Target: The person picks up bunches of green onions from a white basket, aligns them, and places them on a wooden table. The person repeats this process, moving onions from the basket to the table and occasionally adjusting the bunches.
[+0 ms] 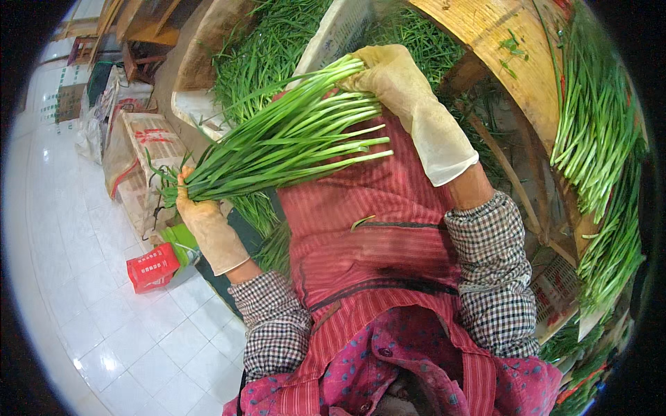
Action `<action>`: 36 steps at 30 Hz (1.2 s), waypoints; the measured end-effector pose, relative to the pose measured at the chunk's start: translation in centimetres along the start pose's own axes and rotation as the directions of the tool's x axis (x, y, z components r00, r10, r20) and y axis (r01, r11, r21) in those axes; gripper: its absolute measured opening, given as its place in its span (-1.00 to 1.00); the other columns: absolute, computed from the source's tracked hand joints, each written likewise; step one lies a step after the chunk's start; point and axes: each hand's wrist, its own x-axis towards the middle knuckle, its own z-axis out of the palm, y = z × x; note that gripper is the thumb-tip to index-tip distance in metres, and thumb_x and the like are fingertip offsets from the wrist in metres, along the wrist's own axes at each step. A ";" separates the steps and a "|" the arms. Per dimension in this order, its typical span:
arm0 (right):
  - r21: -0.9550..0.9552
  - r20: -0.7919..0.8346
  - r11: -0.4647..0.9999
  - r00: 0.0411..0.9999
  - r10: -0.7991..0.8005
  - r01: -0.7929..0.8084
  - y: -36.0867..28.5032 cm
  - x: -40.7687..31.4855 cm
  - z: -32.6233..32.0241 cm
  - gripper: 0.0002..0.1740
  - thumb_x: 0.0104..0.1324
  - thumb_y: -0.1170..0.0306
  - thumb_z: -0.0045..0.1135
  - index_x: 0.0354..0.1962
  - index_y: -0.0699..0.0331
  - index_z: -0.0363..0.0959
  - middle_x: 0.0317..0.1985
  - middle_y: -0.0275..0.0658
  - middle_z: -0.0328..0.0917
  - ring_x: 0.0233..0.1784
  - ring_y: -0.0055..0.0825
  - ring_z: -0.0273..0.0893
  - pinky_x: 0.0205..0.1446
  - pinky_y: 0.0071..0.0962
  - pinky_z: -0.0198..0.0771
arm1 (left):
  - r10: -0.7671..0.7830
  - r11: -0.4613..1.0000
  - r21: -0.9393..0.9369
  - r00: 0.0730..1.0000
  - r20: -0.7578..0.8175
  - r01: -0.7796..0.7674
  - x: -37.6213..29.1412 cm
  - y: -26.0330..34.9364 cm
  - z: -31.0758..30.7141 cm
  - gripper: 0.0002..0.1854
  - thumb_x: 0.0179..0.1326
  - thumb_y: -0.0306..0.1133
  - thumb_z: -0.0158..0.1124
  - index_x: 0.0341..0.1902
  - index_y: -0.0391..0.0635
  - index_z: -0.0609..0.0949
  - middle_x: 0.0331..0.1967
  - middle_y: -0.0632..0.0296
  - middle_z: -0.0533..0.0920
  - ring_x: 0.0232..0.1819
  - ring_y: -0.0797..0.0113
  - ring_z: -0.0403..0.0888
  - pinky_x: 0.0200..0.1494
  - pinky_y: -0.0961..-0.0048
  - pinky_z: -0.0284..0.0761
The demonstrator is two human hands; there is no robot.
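A loose bunch of green garlic chives (291, 130) lies fanned out above my lap, over a red striped apron (374, 249). My left hand (195, 200), in a pale rubber glove, grips the leafy ends at the left. At the upper right of the bunch, my right hand (369, 65), gloved too, has its fingers closed at the pale stem ends; the fingertips are partly hidden by the stems. Several lower stems fan out free of the right hand. A short yellowish leaf scrap (362, 222) rests on the apron.
Chives fill white crates (328, 34) beyond my hands. A curved wooden tabletop (463, 21) on the right bears a row of chive bunches (588, 145). To the left stand a printed carton (156, 135) and a red packet (152, 268) above white floor tiles (140, 333). More crates sit under the table.
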 end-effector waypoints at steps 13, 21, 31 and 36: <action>0.057 -0.169 0.987 0.976 -0.140 0.151 0.4 -1.5 0.7 -0.64 0.00 0.40 0.36 -0.19 0.26 0.65 -0.34 -0.19 0.67 -0.29 -0.45 0.60 -0.11 -0.46 0.49 | -0.084 0.994 -0.078 0.993 -0.078 0.078 1.6 -0.6 -1.1 -0.76 0.39 -0.33 0.05 -0.10 -0.25 0.58 -0.31 0.15 0.65 -0.20 0.22 0.61 0.05 0.15 0.52; 0.572 -0.162 0.810 0.986 -0.046 0.132 -0.1 -2.9 0.8 -0.62 0.21 0.52 0.22 -0.02 0.52 0.46 -0.30 -0.21 0.65 -0.36 -0.52 0.63 -0.24 -0.59 0.55 | -0.027 0.994 0.098 0.985 -0.171 0.044 2.0 -2.3 -2.9 -0.71 0.41 -0.31 -0.08 -0.15 -0.18 0.62 -0.18 0.14 0.68 -0.09 0.18 0.62 0.09 0.05 0.53; -0.067 -0.267 0.860 0.822 -0.503 0.505 -1.9 -2.4 -5.0 -0.76 0.27 0.40 0.15 -0.18 0.38 0.59 -0.16 -0.15 0.64 -0.18 -0.40 0.59 0.06 -0.33 0.41 | -0.049 0.988 0.126 0.964 -0.261 0.085 1.8 -3.1 -3.7 -0.67 0.37 -0.17 -0.05 -0.17 0.03 0.70 0.05 0.12 0.64 0.06 -0.04 0.56 0.09 -0.20 0.47; -0.665 -0.559 0.746 0.676 -0.480 -0.020 -2.6 -4.9 -6.3 -0.77 0.22 0.41 0.22 -0.15 0.21 0.62 -0.18 -0.21 0.67 -0.16 -0.39 0.60 0.02 -0.33 0.43 | -0.018 0.995 0.088 0.949 -0.315 0.049 2.6 -4.0 -4.6 -0.70 0.35 -0.18 0.00 -0.20 0.02 0.71 0.01 0.16 0.67 0.05 -0.01 0.58 0.05 -0.17 0.48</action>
